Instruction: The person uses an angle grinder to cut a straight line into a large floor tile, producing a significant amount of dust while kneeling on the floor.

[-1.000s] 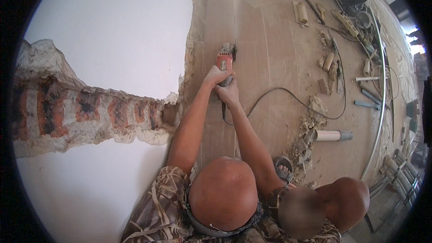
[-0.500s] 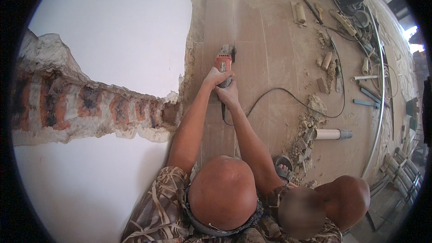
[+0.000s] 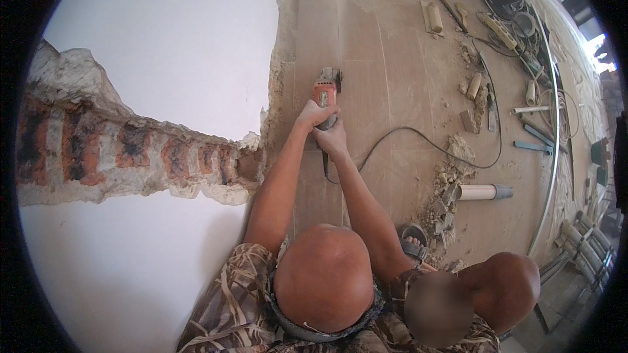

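Both my arms reach forward to a red and grey angle grinder (image 3: 324,96) held low over the brown plank-patterned floor (image 3: 366,101). My left hand (image 3: 314,115) is wrapped round the body of the tool from the left. Closer to me, my right hand (image 3: 332,137) grips its rear end. The grinder's dark disc (image 3: 339,79) stands on edge at the right of its head, along a thin straight line in the floor. Pale dust hangs ahead of it. From the handle a black cord (image 3: 418,132) loops off to the right. The disc's lower edge is hard to make out.
At left, a white wall (image 3: 163,39) has a broken channel of exposed brick (image 3: 134,150). Rubble (image 3: 451,176), a pipe piece (image 3: 481,192) and a blue angled bar (image 3: 533,147) lie right. Farther off are a power strip (image 3: 497,31) and a float (image 3: 434,18).
The view has shifted very slightly. Both hands stay on the grinder, which holds nearly the same place on the floor.
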`<control>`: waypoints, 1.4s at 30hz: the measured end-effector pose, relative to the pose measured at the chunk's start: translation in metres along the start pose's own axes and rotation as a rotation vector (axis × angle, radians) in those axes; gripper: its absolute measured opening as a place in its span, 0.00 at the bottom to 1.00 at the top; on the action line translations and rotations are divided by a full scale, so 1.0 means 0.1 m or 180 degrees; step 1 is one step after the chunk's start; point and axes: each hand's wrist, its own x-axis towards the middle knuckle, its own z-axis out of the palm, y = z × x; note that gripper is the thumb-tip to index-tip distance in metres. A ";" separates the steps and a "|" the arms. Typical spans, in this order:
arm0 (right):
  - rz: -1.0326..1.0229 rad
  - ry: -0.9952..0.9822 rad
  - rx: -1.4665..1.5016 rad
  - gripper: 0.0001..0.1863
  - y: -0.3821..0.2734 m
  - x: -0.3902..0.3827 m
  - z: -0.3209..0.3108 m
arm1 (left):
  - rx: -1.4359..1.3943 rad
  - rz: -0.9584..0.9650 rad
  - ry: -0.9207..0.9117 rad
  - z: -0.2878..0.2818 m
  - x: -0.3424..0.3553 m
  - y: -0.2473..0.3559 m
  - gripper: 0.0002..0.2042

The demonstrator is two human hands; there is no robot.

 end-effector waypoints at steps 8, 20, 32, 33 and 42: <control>0.0042 -0.0070 0.0109 0.40 -0.07 -0.09 -0.03 | -0.0097 0.0129 -0.0094 -0.06 -0.16 0.07 0.39; -0.0346 0.0051 0.0170 0.42 0.03 -0.15 -0.06 | -0.0149 0.0054 -0.0087 0.06 -0.09 -0.09 0.34; 0.0067 -0.0284 0.0250 0.46 -0.09 -0.24 -0.03 | -0.0287 0.0157 0.0010 -0.02 -0.03 -0.21 0.31; 0.0079 -0.0234 0.0222 0.46 -0.02 -0.21 -0.06 | -0.0336 0.0197 -0.0044 0.04 -0.07 -0.17 0.32; -0.0184 0.0036 0.0147 0.37 0.20 -0.17 -0.12 | -0.0128 0.0065 -0.0191 0.12 -0.29 0.01 0.40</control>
